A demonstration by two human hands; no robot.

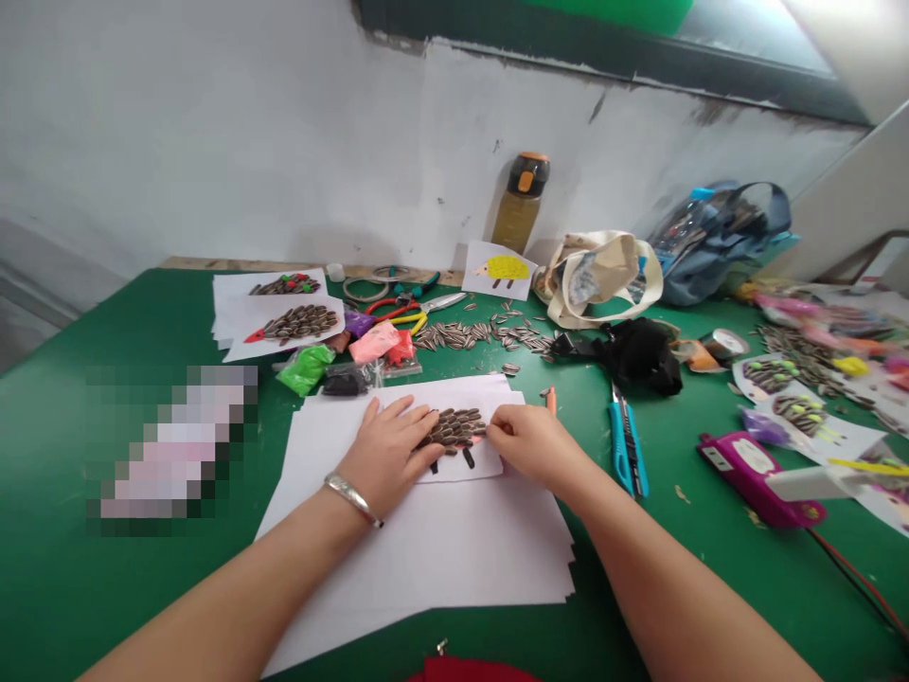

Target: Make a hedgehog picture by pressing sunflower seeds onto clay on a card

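A small white card (pixel 490 465) bearing a hedgehog shape of striped sunflower seeds (pixel 455 428), with dark legs, lies on a stack of white paper (pixel 454 559). My left hand (pixel 389 450), a silver bangle at its wrist, lies with fingers spread over the card's left part. At the card's right end, my right hand (pixel 524 441) has its fingers pinched together by the seeds and a bit of pink; anything between the fingertips is hidden. Loose seeds (pixel 454 334) are scattered behind the paper.
Clay packets (pixel 305 368), pliers (pixel 398 308) and finished seed hedgehogs (pixel 302 323) lie at back left. A bottle (pixel 521 204) and cloth bag (pixel 603 279) stand behind. Rightward are a blue cutter (pixel 628 445), black cloth (pixel 643 357) and magenta glue gun (pixel 757 474). A blurred-out object lies left.
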